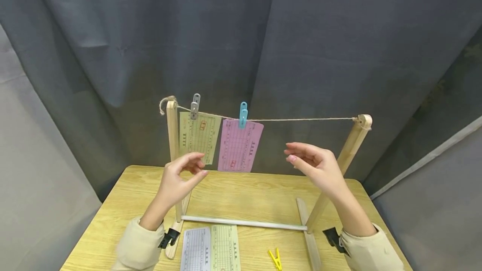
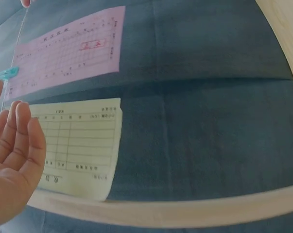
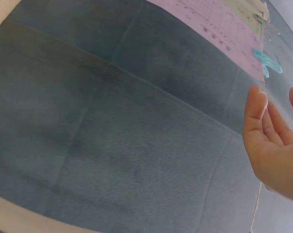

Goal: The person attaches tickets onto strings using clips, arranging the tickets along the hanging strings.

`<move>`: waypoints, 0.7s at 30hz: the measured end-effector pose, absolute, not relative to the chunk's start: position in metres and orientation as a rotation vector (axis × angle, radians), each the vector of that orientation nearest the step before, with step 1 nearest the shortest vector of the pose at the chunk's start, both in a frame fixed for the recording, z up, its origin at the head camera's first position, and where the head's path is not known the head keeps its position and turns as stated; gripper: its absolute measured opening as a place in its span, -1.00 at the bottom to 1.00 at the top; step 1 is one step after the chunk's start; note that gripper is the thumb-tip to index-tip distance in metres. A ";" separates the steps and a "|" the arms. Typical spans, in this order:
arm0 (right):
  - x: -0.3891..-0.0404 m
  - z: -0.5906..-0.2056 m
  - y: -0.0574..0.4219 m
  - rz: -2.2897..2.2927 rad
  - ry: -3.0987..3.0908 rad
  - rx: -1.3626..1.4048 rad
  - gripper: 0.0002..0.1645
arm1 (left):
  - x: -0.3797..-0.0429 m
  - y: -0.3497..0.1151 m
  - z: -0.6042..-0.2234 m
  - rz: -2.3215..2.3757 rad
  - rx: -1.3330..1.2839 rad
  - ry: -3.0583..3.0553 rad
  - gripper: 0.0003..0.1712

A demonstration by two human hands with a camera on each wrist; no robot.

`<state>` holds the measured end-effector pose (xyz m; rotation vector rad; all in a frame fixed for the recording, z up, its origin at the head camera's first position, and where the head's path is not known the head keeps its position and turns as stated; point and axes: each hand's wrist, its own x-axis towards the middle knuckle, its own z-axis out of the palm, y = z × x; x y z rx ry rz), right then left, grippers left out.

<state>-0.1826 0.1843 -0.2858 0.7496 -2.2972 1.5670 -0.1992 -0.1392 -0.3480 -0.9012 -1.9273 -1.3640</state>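
Observation:
A pink printed slip (image 1: 240, 147) hangs from a string (image 1: 301, 119) by a blue clothespin (image 1: 243, 115). To its left a yellow-green slip (image 1: 199, 133) hangs under a grey clothespin (image 1: 195, 106). My left hand (image 1: 180, 179) is held in the air before the lower part of the yellow-green slip, fingers loosely bent with nothing in them; in the left wrist view its fingers overlap that slip (image 2: 83, 145). My right hand (image 1: 316, 164) hovers right of the pink slip, below the string and near the right post, its relaxed fingers holding nothing.
A wooden frame with a left post (image 1: 172, 137) and right post (image 1: 352, 145) carries the string. A white crossbar (image 1: 244, 222) joins them low down. On the table (image 1: 244, 191) lie a white slip (image 1: 196, 248), another yellow-green slip (image 1: 225, 246) and a yellow clothespin (image 1: 276, 258).

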 end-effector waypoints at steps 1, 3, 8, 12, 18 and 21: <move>-0.182 -0.288 0.186 1.568 -2.303 0.747 -0.67 | -0.198 -0.140 -0.349 -1.356 -0.907 -1.935 -0.60; -0.181 -0.293 0.188 1.572 -2.313 0.739 -0.68 | -0.197 -0.143 -0.352 -1.331 -0.906 -1.954 -0.59; -0.178 -0.305 0.192 1.575 -2.336 0.718 -0.68 | -0.191 -0.149 -0.358 -1.284 -0.875 -2.016 -0.54; -0.177 -0.312 0.195 1.577 -2.342 0.697 -0.69 | -0.185 -0.151 -0.355 -1.255 -0.854 -2.043 -0.53; -0.176 -0.323 0.200 1.568 -2.351 0.671 -0.69 | -0.172 -0.150 -0.341 -1.245 -0.867 -2.049 -0.55; -0.176 -0.331 0.201 1.584 -2.347 0.665 -0.69 | -0.170 -0.152 -0.341 -1.244 -0.883 -2.039 -0.55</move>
